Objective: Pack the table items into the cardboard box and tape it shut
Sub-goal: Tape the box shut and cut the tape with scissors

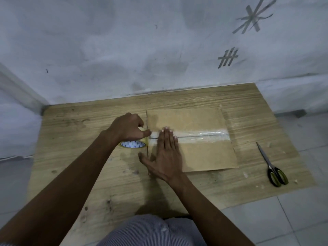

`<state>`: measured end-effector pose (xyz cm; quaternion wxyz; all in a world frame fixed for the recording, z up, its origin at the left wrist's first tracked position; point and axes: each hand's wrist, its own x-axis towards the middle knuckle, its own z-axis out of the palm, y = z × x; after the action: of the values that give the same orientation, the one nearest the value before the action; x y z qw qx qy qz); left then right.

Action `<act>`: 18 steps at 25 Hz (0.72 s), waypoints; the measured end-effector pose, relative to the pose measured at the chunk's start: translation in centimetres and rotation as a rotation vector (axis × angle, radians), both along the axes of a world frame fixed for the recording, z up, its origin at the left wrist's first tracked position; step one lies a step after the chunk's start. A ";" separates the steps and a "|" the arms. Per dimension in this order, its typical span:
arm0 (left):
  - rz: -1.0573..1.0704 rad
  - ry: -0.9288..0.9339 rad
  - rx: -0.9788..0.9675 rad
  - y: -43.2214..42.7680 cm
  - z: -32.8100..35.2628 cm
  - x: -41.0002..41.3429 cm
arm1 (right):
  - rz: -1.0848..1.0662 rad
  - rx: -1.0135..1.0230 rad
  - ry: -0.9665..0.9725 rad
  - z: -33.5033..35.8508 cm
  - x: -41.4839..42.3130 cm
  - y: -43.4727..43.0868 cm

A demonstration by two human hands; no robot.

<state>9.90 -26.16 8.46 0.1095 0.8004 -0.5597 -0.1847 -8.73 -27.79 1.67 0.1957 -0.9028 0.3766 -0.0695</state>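
- my left hand [127, 128] is gripping the tape roll [133, 143] just off the cardboard box [204, 157] edge
- right hand [166, 157] is flat, fingers spread, pressing the clear tape strip [200, 134]
- scissors [271, 166] are way off right

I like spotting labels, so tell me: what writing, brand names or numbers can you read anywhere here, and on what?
Tape roll: blue print on its white core, too small and blurred to read.
Cardboard box: no print visible.
Scissors: no marking visible.
Wall: only strips of tape stuck on, no letters.

Bare table [74, 157] left of the cardboard box [200, 157]; scissors [271, 166] alone at its right.
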 end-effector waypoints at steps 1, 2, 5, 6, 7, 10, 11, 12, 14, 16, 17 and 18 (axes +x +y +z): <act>0.000 0.007 -0.007 0.2 -0.2 0.2 | -0.007 -0.011 0.007 -0.1 0.2 0.2; -0.003 0.025 -0.016 0.3 -0.4 0.5 | -0.009 -0.032 0.020 -0.3 0.2 0.4; -0.031 0.058 -0.056 0.8 -1.4 1.2 | -0.004 -0.089 0.068 -0.7 0.0 0.3; -0.028 0.071 -0.063 0.8 -1.6 1.4 | 0.002 -0.098 0.079 -0.8 -0.1 0.3; -0.024 0.084 -0.069 0.9 -1.8 1.5 | 0.011 -0.102 0.086 -0.8 -0.2 0.2; -0.010 0.115 -0.085 1.1 -2.3 1.9 | 0.041 -0.097 0.095 -0.8 0.0 0.2; -0.010 0.115 -0.090 1.2 -2.4 1.9 | 0.050 -0.093 0.102 -0.9 0.1 0.2; -0.011 0.117 -0.095 1.3 -2.6 2.0 | 0.056 -0.089 0.111 -0.8 0.1 0.2; -0.007 0.101 -0.097 1.9 -3.1 2.3 | 0.074 -0.084 0.134 -0.8 0.1 0.1; 0.025 0.066 -0.088 3.0 -3.6 2.9 | 0.106 -0.086 0.161 -0.8 0.1 0.1; 0.051 0.054 -0.083 3.6 -3.8 3.2 | 0.117 -0.087 0.168 -0.8 0.0 0.1; 0.077 0.048 -0.079 4.0 -4.0 3.3 | 0.123 -0.086 0.173 -0.7 0.1 0.1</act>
<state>13.24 -22.12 4.42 0.1614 0.8116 -0.5327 -0.1774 -8.63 -27.72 0.94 0.1276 -0.9345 0.3324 0.0046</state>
